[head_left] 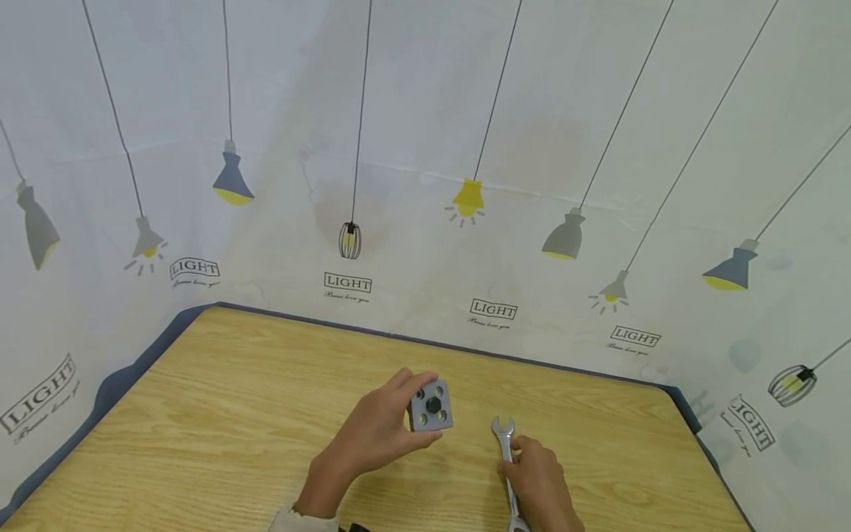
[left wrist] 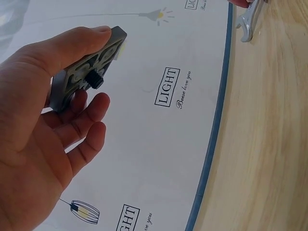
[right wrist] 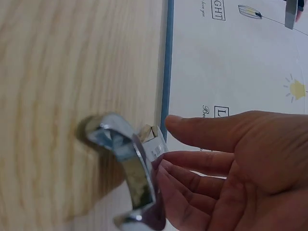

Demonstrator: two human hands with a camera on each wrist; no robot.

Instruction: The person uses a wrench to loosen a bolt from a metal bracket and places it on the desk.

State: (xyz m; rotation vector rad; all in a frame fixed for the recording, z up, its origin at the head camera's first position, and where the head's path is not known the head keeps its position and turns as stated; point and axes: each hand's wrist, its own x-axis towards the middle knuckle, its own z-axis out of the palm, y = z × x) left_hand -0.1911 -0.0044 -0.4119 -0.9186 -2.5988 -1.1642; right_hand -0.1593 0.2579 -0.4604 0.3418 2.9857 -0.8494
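Observation:
A grey square block with a black bolt in its middle and a hole near each corner is held by my left hand just above the wooden table. In the left wrist view the thumb lies over the block and the curled fingers lie under it. A silver open-ended wrench lies on the table to the right. My right hand rests over its shaft. Up close, straight fingers touch the wrench, and the thumb stretches out beside it.
A white curtain printed with lamps and the word LIGHT surrounds the table on three sides, close behind its dark blue edge. Bare wood stretches to the left of my hands.

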